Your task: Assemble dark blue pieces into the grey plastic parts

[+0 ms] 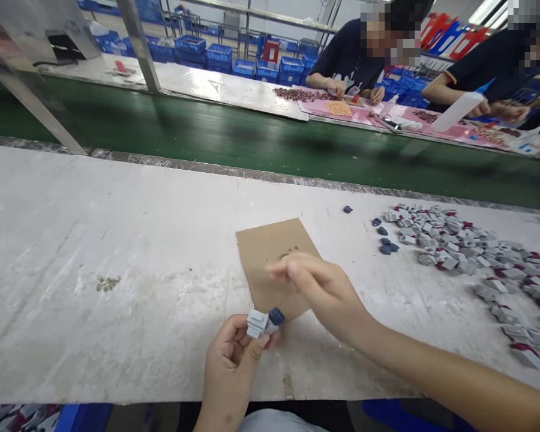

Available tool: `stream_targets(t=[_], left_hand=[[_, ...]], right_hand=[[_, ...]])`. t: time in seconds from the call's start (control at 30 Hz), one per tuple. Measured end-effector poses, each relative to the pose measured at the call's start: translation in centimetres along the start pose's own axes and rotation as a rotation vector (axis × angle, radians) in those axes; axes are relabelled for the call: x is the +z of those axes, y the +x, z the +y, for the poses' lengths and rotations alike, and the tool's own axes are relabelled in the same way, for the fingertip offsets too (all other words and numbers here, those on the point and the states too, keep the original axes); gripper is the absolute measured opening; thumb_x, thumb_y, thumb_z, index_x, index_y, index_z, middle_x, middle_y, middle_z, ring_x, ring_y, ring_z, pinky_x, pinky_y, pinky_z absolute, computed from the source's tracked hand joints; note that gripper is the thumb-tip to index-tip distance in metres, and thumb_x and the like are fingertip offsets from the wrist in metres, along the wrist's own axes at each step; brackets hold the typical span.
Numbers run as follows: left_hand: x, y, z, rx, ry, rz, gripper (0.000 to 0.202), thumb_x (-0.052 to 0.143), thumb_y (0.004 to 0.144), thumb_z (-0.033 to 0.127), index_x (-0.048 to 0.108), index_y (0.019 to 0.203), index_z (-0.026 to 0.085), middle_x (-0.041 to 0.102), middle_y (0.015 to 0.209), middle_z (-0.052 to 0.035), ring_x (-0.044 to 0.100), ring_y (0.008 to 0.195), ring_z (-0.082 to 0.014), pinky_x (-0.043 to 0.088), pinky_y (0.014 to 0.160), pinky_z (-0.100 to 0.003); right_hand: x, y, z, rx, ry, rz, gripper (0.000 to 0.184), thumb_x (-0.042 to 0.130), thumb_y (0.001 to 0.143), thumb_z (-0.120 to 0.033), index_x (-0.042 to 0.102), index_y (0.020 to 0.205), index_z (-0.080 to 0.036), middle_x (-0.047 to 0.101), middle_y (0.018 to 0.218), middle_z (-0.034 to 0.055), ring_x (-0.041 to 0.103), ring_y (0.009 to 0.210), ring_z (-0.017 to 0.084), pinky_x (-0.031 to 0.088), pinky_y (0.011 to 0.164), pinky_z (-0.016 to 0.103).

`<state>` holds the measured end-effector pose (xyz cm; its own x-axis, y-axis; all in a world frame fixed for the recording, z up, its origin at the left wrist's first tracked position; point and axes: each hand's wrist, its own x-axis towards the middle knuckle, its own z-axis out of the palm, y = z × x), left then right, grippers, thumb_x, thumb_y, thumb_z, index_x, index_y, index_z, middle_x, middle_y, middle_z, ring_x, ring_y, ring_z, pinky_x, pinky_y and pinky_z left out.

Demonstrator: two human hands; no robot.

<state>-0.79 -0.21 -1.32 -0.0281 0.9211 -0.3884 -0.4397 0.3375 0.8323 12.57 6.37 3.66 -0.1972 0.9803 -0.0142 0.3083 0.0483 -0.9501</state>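
Note:
My left hand (231, 360) is closed round a small grey plastic part (257, 323) with a dark blue piece (276, 315) on its right end, held just above the table's near edge. My right hand (321, 288) hovers over a brown cardboard sheet (263, 249), fingers pinched together and blurred by motion; whether anything is between them is hidden. Tiny dark specks (288, 253) lie on the cardboard by the fingertips.
A heap of grey and red parts (472, 252) spreads across the right of the white table (94, 240), with a few loose blue pieces (384, 240) beside it. Beyond runs a green conveyor belt (252, 144). Two other people work at the far bench, one holding a white bottle (459, 111).

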Motion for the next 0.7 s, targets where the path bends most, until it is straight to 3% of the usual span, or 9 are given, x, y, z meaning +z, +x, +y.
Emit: stream_targets(t=[0.07, 0.13, 0.2, 0.33, 0.53, 0.7], left_hand=[[-0.1, 0.0, -0.1, 0.022, 0.034, -0.029, 0.014, 0.074, 0.067, 0.03, 0.068, 0.073, 0.018, 0.069, 0.064, -0.0003, 0.063, 0.062, -0.0128, 0.05, 0.064, -0.017], [-0.2, -0.1, -0.3, 0.044, 0.067, -0.034, 0.012, 0.072, 0.069, 0.028, 0.069, 0.077, 0.02, 0.07, 0.067, -0.0003, 0.062, 0.063, -0.0125, 0.05, 0.063, -0.017], [-0.5, -0.2, -0.5, 0.074, 0.094, -0.029, 0.011, 0.071, 0.069, 0.027, 0.071, 0.08, 0.022, 0.071, 0.073, -0.0005, 0.064, 0.065, -0.0139, 0.051, 0.064, -0.018], [-0.9, -0.4, -0.8, 0.181, 0.254, -0.047, 0.018, 0.069, 0.069, 0.023, 0.075, 0.085, 0.028, 0.073, 0.083, -0.0013, 0.067, 0.073, -0.0188, 0.052, 0.065, -0.021], [-1.5, -0.6, -1.6, 0.402, 0.496, -0.052, 0.024, 0.061, 0.073, 0.017, 0.075, 0.09, 0.028, 0.075, 0.081, -0.0016, 0.069, 0.063, -0.0188, 0.051, 0.056, -0.02], [-2.8, -0.2, -2.1, 0.712, 0.72, -0.249, 0.036, 0.054, 0.077, 0.006, 0.065, 0.108, 0.02, 0.074, 0.084, -0.0024, 0.069, 0.067, -0.0148, 0.052, 0.061, -0.017]], right_hand=[[1.0, 1.4, -0.5, 0.274, 0.186, 0.009, 0.04, 0.041, 0.088, -0.049, 0.068, 0.082, -0.019, 0.067, 0.079, 0.0054, 0.061, 0.072, 0.015, 0.049, 0.064, 0.028], [2.3, 2.1, -0.7, 0.527, 0.33, -0.09, 0.045, 0.042, 0.087, -0.053, 0.067, 0.078, -0.016, 0.066, 0.073, 0.0062, 0.06, 0.064, 0.014, 0.048, 0.058, 0.026], [3.5, 2.1, -0.8, 0.66, 0.409, -0.181, 0.046, 0.044, 0.084, -0.056, 0.064, 0.073, -0.016, 0.065, 0.067, 0.0054, 0.058, 0.057, 0.012, 0.047, 0.054, 0.025], [4.6, 0.8, -0.5, 0.679, 0.467, -0.255, 0.053, 0.043, 0.08, -0.064, 0.06, 0.063, -0.017, 0.062, 0.057, 0.0042, 0.057, 0.05, 0.013, 0.044, 0.047, 0.024], [4.5, -0.4, 0.2, 0.651, 0.493, -0.167, 0.057, 0.044, 0.078, -0.065, 0.055, 0.048, -0.017, 0.057, 0.046, 0.0027, 0.052, 0.04, 0.011, 0.036, 0.036, 0.021], [4.9, -0.6, 0.7, 0.666, 0.449, -0.163, 0.059, 0.039, 0.082, -0.062, 0.053, 0.047, -0.016, 0.058, 0.045, 0.0035, 0.049, 0.035, 0.01, 0.031, 0.03, 0.02]])
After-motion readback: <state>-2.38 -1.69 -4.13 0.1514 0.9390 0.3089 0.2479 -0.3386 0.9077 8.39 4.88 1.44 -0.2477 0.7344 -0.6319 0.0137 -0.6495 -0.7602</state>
